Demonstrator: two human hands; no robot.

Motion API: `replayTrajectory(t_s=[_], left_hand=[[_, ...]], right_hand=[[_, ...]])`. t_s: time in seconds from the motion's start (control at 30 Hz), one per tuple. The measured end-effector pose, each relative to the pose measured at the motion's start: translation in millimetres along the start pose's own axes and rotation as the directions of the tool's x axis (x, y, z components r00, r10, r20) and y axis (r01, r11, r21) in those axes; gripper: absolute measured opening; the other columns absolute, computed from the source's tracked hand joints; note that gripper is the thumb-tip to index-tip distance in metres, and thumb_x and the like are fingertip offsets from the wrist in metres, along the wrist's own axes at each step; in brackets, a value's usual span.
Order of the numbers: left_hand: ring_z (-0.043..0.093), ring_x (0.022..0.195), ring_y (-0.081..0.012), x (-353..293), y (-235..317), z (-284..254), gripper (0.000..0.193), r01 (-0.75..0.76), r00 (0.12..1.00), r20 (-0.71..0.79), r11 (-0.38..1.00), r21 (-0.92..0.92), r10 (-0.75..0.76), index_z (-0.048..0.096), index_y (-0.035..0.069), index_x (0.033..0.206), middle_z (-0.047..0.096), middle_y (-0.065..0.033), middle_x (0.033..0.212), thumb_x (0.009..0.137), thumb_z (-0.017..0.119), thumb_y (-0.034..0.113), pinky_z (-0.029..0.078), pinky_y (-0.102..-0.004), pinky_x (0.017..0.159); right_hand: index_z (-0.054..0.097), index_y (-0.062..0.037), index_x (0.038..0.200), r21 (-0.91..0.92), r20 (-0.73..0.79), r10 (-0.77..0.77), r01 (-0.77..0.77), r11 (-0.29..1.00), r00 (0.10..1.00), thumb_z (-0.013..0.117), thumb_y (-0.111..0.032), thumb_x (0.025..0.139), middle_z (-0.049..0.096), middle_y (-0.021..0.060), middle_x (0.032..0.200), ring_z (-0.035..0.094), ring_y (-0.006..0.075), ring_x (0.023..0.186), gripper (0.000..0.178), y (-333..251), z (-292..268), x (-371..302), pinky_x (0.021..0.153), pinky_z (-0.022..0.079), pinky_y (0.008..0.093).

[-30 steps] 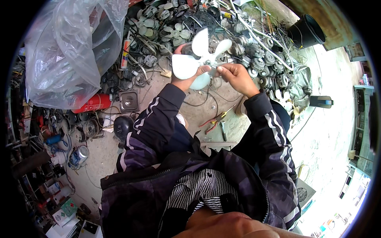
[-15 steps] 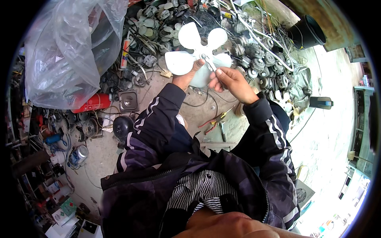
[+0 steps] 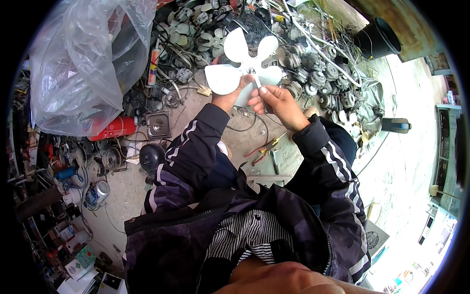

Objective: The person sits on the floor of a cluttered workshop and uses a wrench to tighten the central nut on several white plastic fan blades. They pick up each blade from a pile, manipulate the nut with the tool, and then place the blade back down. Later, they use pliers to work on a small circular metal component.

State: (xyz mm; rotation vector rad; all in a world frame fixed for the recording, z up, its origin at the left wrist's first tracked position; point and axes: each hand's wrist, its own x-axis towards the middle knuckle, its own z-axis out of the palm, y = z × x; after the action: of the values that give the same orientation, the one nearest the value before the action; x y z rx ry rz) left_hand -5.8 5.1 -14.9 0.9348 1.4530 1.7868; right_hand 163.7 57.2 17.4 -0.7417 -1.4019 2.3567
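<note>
A white fan blade [image 3: 223,78] with several broad paddles is held up over the floor. My left hand [image 3: 231,98] is closed around it from the left side, its thumb near the hub and most of its fingers hidden behind the paddles. From the right, my right hand [image 3: 280,106] pinches a slim metal wrench [image 3: 258,82] between thumb and fingers. The wrench's far end meets the hub at the middle of the blade, and its handle points down toward me. Whatever is behind the hub is mostly covered.
Small motors [image 3: 313,63] and loose cables are heaped beyond my hands. Red-handled pliers [image 3: 264,148] and a dark-handled tool [image 3: 274,161] lie on the floor between my legs. At left are a plastic bag [image 3: 83,68], a red cylinder [image 3: 115,128] and a metal pan lid [image 3: 159,125].
My right hand has moved left and slightly down, swinging the wrench's handle from the lower right to nearly straight down. The blade has tilted slightly in my left hand.
</note>
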Motion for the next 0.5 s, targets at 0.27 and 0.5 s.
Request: replayTrajectory(t_s=[0.27,0.5], left_hand=[[0.057,0.096,-0.0195,5,-9,-3,0.092,-0.065,0.997,0.035,0.996,0.058,0.063,0.026,0.004,0.133,0.056,-0.0102,0.108,0.068,0.087,0.025,0.049,-0.0322,0.081],[0.057,0.096,-0.0198,-3,3,1,0.093,0.073,0.996,0.05,0.995,-0.071,-0.07,0.026,0.003,0.132,0.057,-0.0108,0.107,0.065,0.088,0.025,0.049,-0.0331,0.082]], right_hand=[[0.058,0.0039,0.109,0.09,-0.039,0.022,-0.018,0.996,0.999,0.044,-0.024,0.101,0.066,0.0099,0.094,0.062,0.0126,0.077,0.032,11,5,3,0.07,0.052,0.0255],[0.061,0.0031,0.104,-0.043,0.017,-0.034,0.035,0.998,0.999,0.046,-0.023,0.1,0.066,0.0077,0.087,0.06,0.0102,0.071,0.031,8,-7,8,0.066,0.05,0.0237]])
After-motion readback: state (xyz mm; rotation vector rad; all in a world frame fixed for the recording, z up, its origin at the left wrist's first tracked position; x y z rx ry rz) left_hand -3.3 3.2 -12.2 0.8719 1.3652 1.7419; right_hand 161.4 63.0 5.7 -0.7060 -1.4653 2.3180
